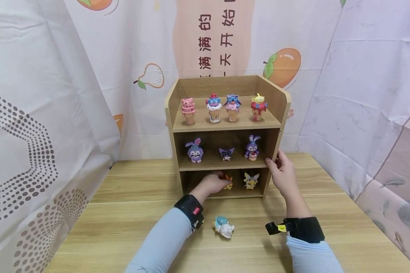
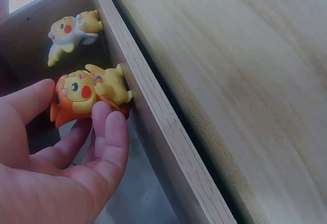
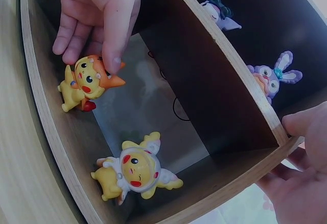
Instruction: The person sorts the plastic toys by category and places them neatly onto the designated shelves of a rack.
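Note:
On the bottom level of a small wooden shelf point(image 1: 229, 165), my left hand point(image 1: 212, 184) holds a yellow figurine with an orange hood point(image 2: 84, 92) between thumb and fingers. Its feet are at the shelf floor by the front lip in the left wrist view. To its right stands a yellow figurine with a white hood point(image 3: 134, 169). My right hand point(image 1: 283, 175) grips the shelf's right side panel, thumb on the front edge and fingers behind it. A white and light blue figurine point(image 1: 223, 226) lies on the table in front of the shelf.
The middle level holds a purple rabbit figurine point(image 1: 194, 151), a small dark purple figurine point(image 1: 226, 153) and another rabbit figurine point(image 1: 252, 148). Several ice-cream-cone figurines, one of them pink point(image 1: 188, 110), stand on top. A printed curtain point(image 1: 143, 110) hangs behind the wooden table point(image 1: 130, 189).

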Demonstrator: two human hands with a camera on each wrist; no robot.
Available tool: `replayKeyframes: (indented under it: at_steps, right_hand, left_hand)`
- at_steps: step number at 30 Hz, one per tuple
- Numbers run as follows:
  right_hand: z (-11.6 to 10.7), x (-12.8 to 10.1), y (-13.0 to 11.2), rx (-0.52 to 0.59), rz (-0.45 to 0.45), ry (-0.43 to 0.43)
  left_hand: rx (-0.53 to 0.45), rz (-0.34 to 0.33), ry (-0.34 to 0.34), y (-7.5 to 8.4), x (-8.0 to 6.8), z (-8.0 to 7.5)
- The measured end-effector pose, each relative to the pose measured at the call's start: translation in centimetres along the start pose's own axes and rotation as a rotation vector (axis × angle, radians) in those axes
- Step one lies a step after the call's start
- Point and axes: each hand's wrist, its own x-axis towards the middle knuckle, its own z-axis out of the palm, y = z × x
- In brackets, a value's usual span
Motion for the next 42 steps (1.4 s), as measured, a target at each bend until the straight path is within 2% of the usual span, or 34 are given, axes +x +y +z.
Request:
replayKeyframes:
  at_steps: [6, 12, 19, 26, 35, 42]
  right_hand:
    - [0.1, -0.1, -0.1, -0.006, 0.017, 0.002]
    - [0.1, 0.0, 0.3, 0.009, 0.016, 0.006]
    - [0.1, 0.4, 2.0, 0.000, 0.024, 0.005]
    - [0.1, 0.1, 0.6, 0.001, 0.014, 0.007]
    - [0.2, 0.7, 3.9, 0.004, 0.009, 0.019]
    - [0.2, 0.8, 4.1, 0.009, 0.005, 0.028]
  left_hand:
    - [-0.010, -0.007, 0.004, -0.4, -0.4, -0.5]
    - [-0.015, 0.037, 0.029, -0.6, -1.0, -1.2]
    - [0.059, 0.084, 0.047, -0.9, -2.2, -2.0]
    - [0.093, 0.133, 0.023, -0.4, -3.7, -2.9]
    - [0.086, 0.199, -0.033, 0.4, -5.7, -3.5]
    - [0.117, 0.260, -0.066, 0.5, -7.1, -4.2]
